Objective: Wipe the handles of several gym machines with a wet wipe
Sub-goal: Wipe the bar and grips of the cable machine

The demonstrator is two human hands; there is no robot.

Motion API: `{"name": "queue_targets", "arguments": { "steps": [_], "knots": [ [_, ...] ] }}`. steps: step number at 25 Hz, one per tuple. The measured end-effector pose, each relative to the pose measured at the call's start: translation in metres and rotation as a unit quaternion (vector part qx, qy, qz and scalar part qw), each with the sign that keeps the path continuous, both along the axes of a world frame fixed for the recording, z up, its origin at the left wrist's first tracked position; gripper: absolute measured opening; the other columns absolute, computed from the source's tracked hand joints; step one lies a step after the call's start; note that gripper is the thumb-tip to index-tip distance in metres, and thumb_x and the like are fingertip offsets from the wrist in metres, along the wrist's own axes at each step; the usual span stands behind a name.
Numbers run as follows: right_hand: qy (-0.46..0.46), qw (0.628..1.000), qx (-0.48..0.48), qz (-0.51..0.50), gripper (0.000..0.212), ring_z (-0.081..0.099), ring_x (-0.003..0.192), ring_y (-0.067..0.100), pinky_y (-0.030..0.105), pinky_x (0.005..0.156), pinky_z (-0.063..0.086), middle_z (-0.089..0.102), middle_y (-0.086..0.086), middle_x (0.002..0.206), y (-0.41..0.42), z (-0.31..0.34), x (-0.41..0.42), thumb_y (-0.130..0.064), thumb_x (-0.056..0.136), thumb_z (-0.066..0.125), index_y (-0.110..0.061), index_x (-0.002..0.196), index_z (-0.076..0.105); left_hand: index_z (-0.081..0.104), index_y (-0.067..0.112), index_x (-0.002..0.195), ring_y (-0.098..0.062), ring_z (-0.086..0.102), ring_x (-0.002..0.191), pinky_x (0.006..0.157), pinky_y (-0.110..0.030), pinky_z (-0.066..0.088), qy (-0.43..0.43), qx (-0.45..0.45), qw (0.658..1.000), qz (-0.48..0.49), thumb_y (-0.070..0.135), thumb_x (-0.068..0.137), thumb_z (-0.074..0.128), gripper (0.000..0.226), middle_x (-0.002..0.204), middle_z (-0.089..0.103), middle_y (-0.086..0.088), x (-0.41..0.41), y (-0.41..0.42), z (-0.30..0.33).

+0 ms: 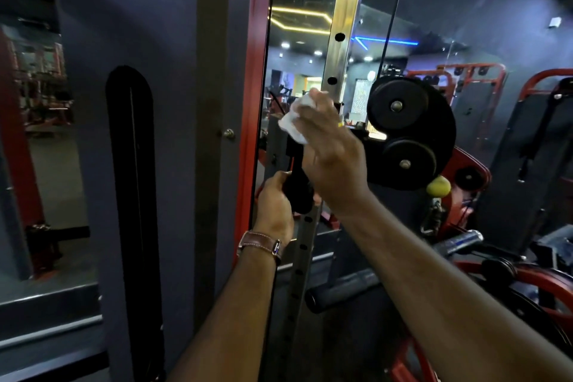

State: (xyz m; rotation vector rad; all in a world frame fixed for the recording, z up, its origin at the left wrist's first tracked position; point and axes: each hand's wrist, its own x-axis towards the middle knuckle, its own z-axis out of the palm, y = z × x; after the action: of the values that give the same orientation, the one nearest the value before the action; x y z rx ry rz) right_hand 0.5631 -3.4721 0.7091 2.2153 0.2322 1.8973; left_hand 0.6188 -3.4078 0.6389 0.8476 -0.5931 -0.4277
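Straight ahead, the tall grey panel of the gym machine (173, 102) fills the frame from nine o'clock to the centre, edged by a red steel upright (252, 102); no brand, label or writing can be read anywhere. Just right of it, at twelve o'clock, rises a brushed-metal post drilled with round holes (342, 25). At three o'clock sit two round black pulley wheels (398, 105) on a black bracket, a small yellow ball (438, 185) beneath them. Near centre, the right hand (335, 158) is raised, fingers curled round a crumpled white wet wipe (296, 121), which lies against the post above the black padded cable handle (297, 192). Below, at six o'clock of the wipe, the left hand (274, 205) grasps that handle; a brown leather watch strap (260, 243) circles its wrist.
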Motion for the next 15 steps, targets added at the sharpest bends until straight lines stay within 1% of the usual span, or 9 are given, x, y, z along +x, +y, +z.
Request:
{"name": "queue_targets", "arguments": {
  "steps": [2,4,5,7,9,10,11,13,15],
  "knots": [
    [0.017,0.998,0.004,0.058,0.030,0.052,0.131,0.037,0.040,0.100,0.053,0.063,0.021,0.128,-0.007,-0.038,-0.007,0.018,0.087,0.060,0.010,0.116,0.067,0.075,0.024,0.059,-0.010,0.062,0.061,0.064,-0.030,0.043,0.020,-0.011,1.000,0.020,0.020,0.102,0.039,0.056,0.066,0.069,0.002,0.004,-0.001,-0.004],
    [0.022,0.993,0.041,0.112,0.033,0.056,0.127,0.034,0.038,0.103,0.051,0.061,0.019,0.131,-0.010,-0.060,-0.017,0.017,0.085,0.067,0.009,0.116,0.067,0.079,0.022,0.069,-0.015,0.064,0.075,0.069,-0.032,0.044,0.021,-0.025,0.999,0.019,0.021,0.100,0.044,0.046,0.077,0.071,-0.001,0.006,-0.002,-0.009],
    [-0.003,0.990,0.072,0.117,0.035,0.061,0.123,0.030,0.033,0.102,0.051,0.062,0.017,0.129,-0.009,-0.057,-0.019,0.015,0.083,0.069,0.006,0.117,0.067,0.078,0.020,0.072,-0.018,0.064,0.078,0.071,-0.032,0.045,0.023,-0.023,0.999,0.021,0.021,0.100,0.044,0.044,0.079,0.071,-0.002,0.006,-0.001,-0.010],
    [-0.062,0.978,0.164,0.112,0.039,0.065,0.117,0.023,0.024,0.097,0.052,0.065,0.014,0.126,-0.003,-0.032,-0.010,0.013,0.084,0.068,0.001,0.121,0.067,0.078,0.019,0.067,-0.014,0.067,0.074,0.070,-0.028,0.048,0.025,-0.014,0.999,0.019,0.019,0.101,0.041,0.050,0.075,0.072,0.001,0.006,-0.001,-0.011],
    [-0.104,0.946,0.267,0.152,0.035,0.065,0.117,0.017,0.021,0.097,0.051,0.067,0.011,0.123,0.007,-0.002,0.001,0.007,0.087,0.066,-0.002,0.121,0.067,0.077,0.018,0.067,-0.010,0.069,0.072,0.070,-0.025,0.051,0.003,-0.005,1.000,0.015,0.018,0.103,0.039,0.052,0.073,0.073,0.004,0.007,0.000,-0.012],
    [-0.112,0.932,0.297,0.175,0.032,0.065,0.116,0.015,0.020,0.097,0.051,0.068,0.009,0.121,0.011,0.005,0.004,0.004,0.089,0.066,-0.002,0.120,0.067,0.076,0.017,0.072,-0.011,0.069,0.075,0.072,-0.026,0.051,-0.013,-0.003,1.000,0.016,0.018,0.103,0.038,0.049,0.075,0.073,0.003,0.008,0.000,-0.013],
    [-0.114,0.926,0.308,0.187,0.030,0.066,0.114,0.012,0.019,0.096,0.051,0.069,0.006,0.119,0.012,0.004,0.004,0.002,0.090,0.066,-0.003,0.119,0.068,0.074,0.017,0.076,-0.012,0.068,0.078,0.073,-0.027,0.050,-0.030,-0.001,0.999,0.017,0.018,0.104,0.036,0.047,0.077,0.073,0.003,0.009,0.001,-0.013],
    [-0.101,0.930,0.317,0.155,0.027,0.069,0.104,0.008,0.017,0.089,0.053,0.071,0.001,0.110,0.012,-0.019,-0.006,0.001,0.088,0.066,-0.002,0.115,0.070,0.073,0.017,0.077,-0.010,0.066,0.076,0.072,-0.029,0.047,-0.073,0.001,0.997,0.024,0.020,0.105,0.035,0.047,0.078,0.072,0.002,0.011,0.002,-0.015],
    [-0.041,0.914,0.381,0.131,0.025,0.071,0.084,0.001,0.017,0.073,0.056,0.072,-0.011,0.094,0.013,-0.046,-0.018,0.001,0.087,0.067,-0.004,0.112,0.072,0.074,0.017,0.076,-0.009,0.062,0.072,0.067,-0.031,0.044,-0.120,0.001,0.992,0.030,0.025,0.100,0.037,0.045,0.075,0.069,0.002,0.011,0.003,-0.017]
  ]
}}
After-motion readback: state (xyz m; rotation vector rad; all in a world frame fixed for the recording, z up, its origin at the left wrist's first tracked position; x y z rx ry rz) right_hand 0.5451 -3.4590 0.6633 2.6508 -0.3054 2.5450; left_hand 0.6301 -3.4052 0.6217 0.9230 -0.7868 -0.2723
